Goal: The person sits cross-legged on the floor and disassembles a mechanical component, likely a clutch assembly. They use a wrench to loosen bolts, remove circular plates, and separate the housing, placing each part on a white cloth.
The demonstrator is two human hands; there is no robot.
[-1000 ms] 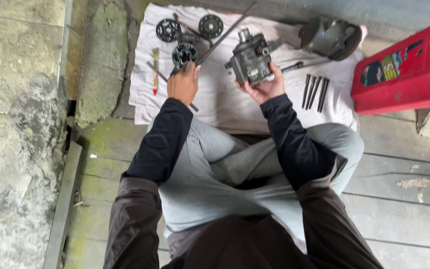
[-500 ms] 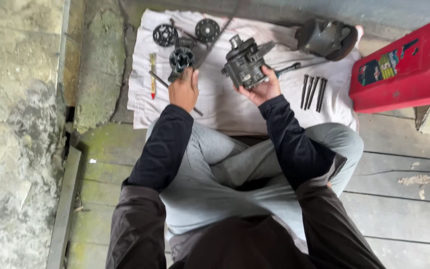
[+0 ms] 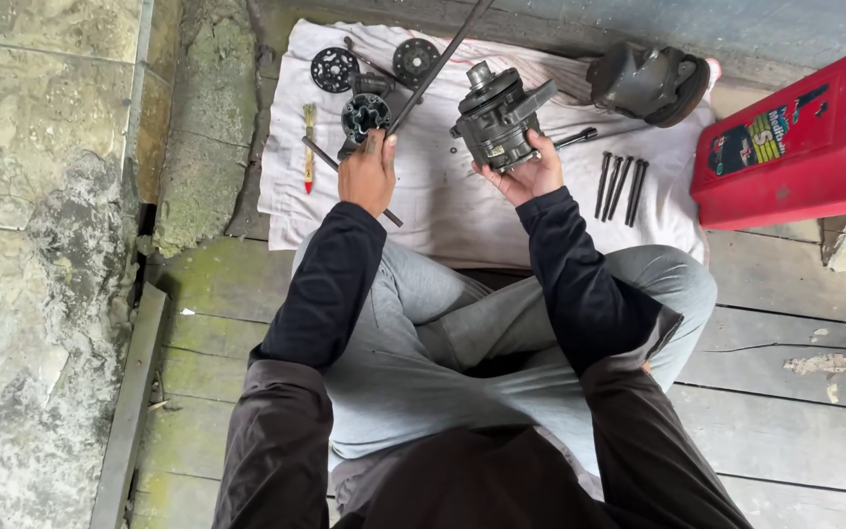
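We see right hand [image 3: 526,176] fingers gripping the dark grey metal compressor body [image 3: 497,118] — left hand [image 3: 368,174] fingers closed on the round black ported part [image 3: 364,115], over the white cloth [image 3: 443,206].

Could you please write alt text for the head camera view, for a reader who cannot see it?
A seated person's right hand holds up a dark metal compressor body over a white cloth, while the left hand grips a round finned part. On the cloth lie two discs, a small brush and four long bolts; a red canister sits at right.
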